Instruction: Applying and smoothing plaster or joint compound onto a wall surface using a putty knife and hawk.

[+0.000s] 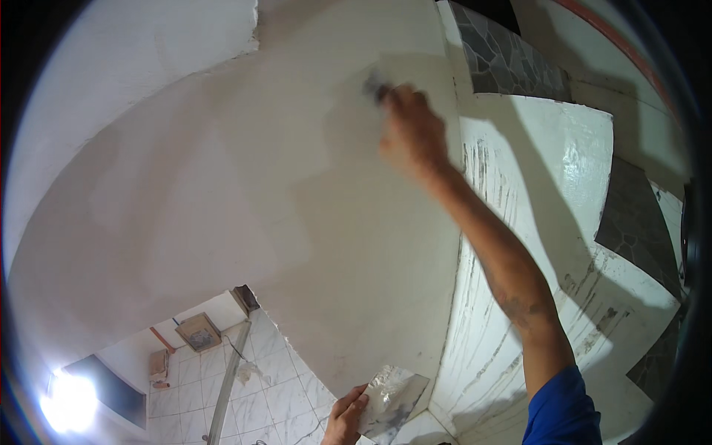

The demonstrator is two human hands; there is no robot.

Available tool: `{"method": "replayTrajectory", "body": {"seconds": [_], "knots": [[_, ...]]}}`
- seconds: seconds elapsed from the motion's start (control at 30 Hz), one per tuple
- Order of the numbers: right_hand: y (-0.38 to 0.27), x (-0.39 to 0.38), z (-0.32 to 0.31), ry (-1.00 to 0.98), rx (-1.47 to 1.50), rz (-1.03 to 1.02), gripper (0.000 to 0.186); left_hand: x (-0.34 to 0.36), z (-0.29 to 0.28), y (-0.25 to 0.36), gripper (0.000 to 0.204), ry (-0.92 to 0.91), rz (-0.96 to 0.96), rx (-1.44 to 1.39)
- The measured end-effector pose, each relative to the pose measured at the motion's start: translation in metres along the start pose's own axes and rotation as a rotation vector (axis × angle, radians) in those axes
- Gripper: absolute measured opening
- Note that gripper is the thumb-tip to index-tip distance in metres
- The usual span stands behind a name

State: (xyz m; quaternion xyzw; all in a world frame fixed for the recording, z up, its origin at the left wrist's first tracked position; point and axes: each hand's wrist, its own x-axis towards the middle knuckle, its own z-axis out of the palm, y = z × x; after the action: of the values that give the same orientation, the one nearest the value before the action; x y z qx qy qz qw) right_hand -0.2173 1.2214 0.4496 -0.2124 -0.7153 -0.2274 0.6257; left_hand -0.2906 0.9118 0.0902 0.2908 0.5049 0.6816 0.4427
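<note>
My right hand (415, 130) is raised at the end of a stretched arm, its fingers closed round the dark handle of a putty knife (374, 83). Motion smears the blade, which is at the smooth plaster surface (245, 185); whether it touches cannot be told. Low in the view, my left hand (345, 417) grips the edge of a flat plate (415, 387). A lump of wet white putty (389, 382) lies on that plate.
A white surface with dark streaks (482, 297) and grey stone-patterned panels (512, 59) runs along the right. At lower left are a glaring lamp (68, 404), marble-look floor tiles (259, 363), a long metal bar (226, 386) and a square box (198, 332).
</note>
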Motion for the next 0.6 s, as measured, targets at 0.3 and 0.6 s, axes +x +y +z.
{"method": "replayTrajectory", "body": {"seconds": [0.3, 0.6], "knots": [[0.006, -0.078, -0.018, 0.075, 0.362, -0.321, 0.025, 0.004, 0.008, 0.010, 0.049, 0.007, -0.015, 0.032], [0.084, 0.060, -0.003, -0.068, -0.015, 0.465, 0.034, 0.001, 0.021, 0.029, 0.050, 0.005, -0.058, 0.034]]}}
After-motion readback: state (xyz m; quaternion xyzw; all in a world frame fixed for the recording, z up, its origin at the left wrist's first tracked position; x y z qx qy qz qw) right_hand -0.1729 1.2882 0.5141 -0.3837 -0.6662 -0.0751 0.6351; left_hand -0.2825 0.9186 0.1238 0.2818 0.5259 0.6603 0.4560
